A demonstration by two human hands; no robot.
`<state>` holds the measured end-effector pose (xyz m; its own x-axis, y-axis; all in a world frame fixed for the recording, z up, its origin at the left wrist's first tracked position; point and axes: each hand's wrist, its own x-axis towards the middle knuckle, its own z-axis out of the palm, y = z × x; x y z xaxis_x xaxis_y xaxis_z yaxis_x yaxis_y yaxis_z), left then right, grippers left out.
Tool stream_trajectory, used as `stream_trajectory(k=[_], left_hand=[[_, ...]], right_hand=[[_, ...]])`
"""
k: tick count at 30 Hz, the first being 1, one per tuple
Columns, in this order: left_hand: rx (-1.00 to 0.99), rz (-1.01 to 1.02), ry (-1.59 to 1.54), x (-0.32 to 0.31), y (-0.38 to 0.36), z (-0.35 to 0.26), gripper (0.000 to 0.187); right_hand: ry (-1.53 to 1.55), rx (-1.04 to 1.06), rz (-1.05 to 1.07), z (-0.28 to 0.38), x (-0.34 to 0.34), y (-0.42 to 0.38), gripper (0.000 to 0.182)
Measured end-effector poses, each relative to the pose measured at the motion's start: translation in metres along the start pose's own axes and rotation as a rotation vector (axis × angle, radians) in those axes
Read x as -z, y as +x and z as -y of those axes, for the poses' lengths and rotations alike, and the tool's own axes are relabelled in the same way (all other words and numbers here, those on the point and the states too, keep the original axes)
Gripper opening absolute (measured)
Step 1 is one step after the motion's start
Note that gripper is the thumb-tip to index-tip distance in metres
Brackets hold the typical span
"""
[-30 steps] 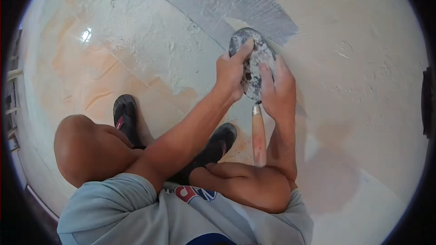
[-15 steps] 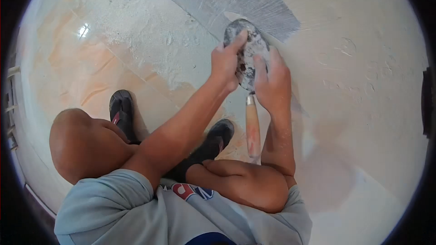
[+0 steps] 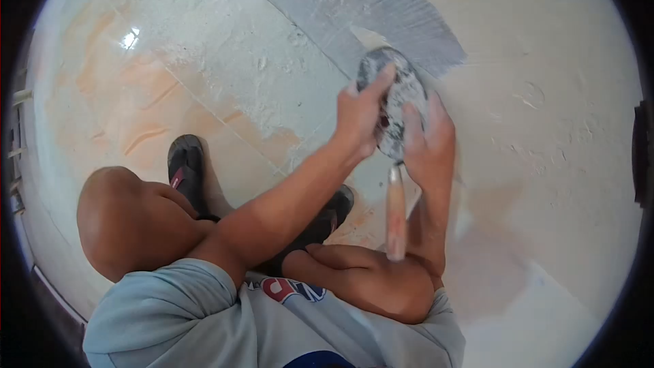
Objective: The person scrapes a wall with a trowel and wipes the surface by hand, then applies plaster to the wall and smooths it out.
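Note:
A trowel with a rounded, plaster-smeared blade lies flat under both my hands, its wooden handle pointing back toward my body. My left hand grips the blade's left edge, thumb laid across the top face. On the opposite edge, my right hand has its fingers around the rim and its thumb on the blade near the handle end. Neither hand is on the handle. Just beyond the blade's tip, a small pale smear shows at the edge of a grey streaked patch.
Whitish, dusty floor spreads around me, with orange-tan stained areas and thin joint lines to the left. My dark shoes and bent knees are close below my arms. Small raised marks dot the surface at right.
The view has shifted, so the grey patch, trowel and both hands appear lower and further right. Both hands keep the same hold on the blade.

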<state>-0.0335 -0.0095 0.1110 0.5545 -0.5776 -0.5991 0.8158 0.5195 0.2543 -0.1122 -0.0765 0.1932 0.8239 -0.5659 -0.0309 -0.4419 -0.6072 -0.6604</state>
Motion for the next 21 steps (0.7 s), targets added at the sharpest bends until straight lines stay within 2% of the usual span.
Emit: stream_trajectory(k=[3,5,7,8,12,15,19,20,21], left_hand=[[0.076,0.067,-0.014,0.005,0.005,-0.018,0.034],[0.073,0.070,0.002,0.004,0.003,-0.009,0.034],[0.054,-0.022,0.024,-0.011,-0.012,-0.008,0.034],[0.051,-0.043,0.025,-0.015,-0.018,-0.011,0.033],[0.064,0.046,-0.017,0.009,0.011,-0.024,0.024],[0.100,0.055,-0.048,0.008,0.009,-0.014,0.027],[0.033,-0.009,0.033,0.003,0.001,-0.007,0.033],[0.046,-0.013,0.022,0.008,0.009,-0.011,0.032],[0.035,0.058,-0.041,0.013,0.016,-0.016,0.031]], right_hand=[[-0.112,0.010,-0.008,0.001,-0.007,0.006,0.024],[-0.142,0.007,0.004,0.007,-0.002,0.003,0.024],[0.061,-0.054,-0.016,0.013,0.008,-0.005,0.023],[0.024,0.019,-0.025,0.009,0.007,-0.003,0.024],[-0.105,0.078,0.004,0.002,-0.019,0.019,0.027],[-0.081,0.012,-0.017,0.010,-0.011,0.008,0.028],[0.009,0.016,-0.021,0.003,-0.006,0.002,0.027],[-0.083,0.053,-0.020,0.004,-0.012,0.008,0.026],[-0.093,0.050,-0.014,0.002,-0.018,0.014,0.026]])
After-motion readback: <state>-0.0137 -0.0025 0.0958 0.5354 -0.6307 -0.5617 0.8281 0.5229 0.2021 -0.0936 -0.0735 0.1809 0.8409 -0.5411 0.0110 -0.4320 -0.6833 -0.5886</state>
